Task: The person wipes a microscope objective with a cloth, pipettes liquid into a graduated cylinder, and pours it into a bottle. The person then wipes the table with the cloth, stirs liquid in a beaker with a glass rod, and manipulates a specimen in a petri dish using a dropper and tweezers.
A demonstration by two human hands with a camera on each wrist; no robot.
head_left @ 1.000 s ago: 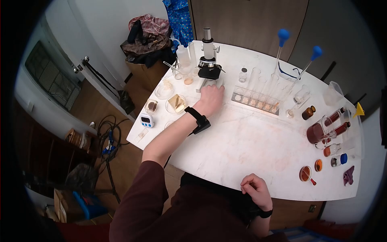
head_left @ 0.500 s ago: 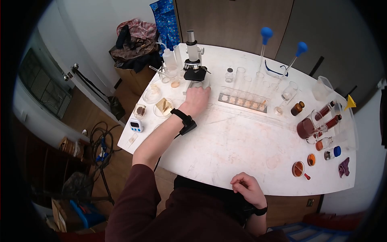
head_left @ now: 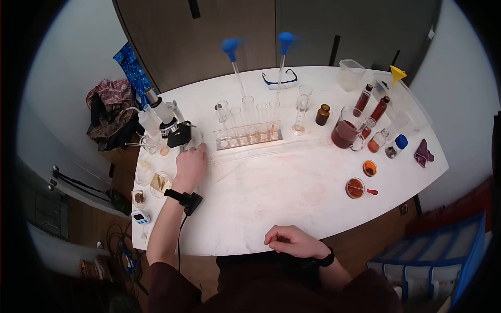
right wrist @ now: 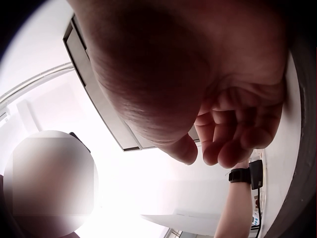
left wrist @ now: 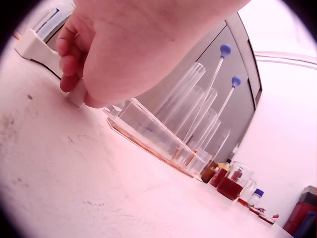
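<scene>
In the head view my left hand point(head_left: 191, 166) is low over the white table, right in front of the microscope point(head_left: 175, 125). Its fingers are curled, and in the left wrist view thumb and fingertips pinch a small translucent flat piece point(left wrist: 77, 94), much like a glass slide, close to the tabletop. Most of that piece is hidden by the hand. Just right of this hand stands a rack of test tubes point(head_left: 249, 136). At the table's front edge my right hand point(head_left: 292, 241) rests with loosely curled fingers and holds nothing.
Two blue-bulbed pipettes point(head_left: 285, 44) stand in tubes at the back. A beaker of dark red liquid point(head_left: 345, 134), a brown bottle point(head_left: 323, 115) and small dishes point(head_left: 355, 188) occupy the right. On the left are a timer point(head_left: 140, 217) and a dish with a yellowish block point(head_left: 160, 182).
The head view has swung right, so the table's contents appear farther left. My left hand stays by the microscope's base; my right hand stays at the front edge.
</scene>
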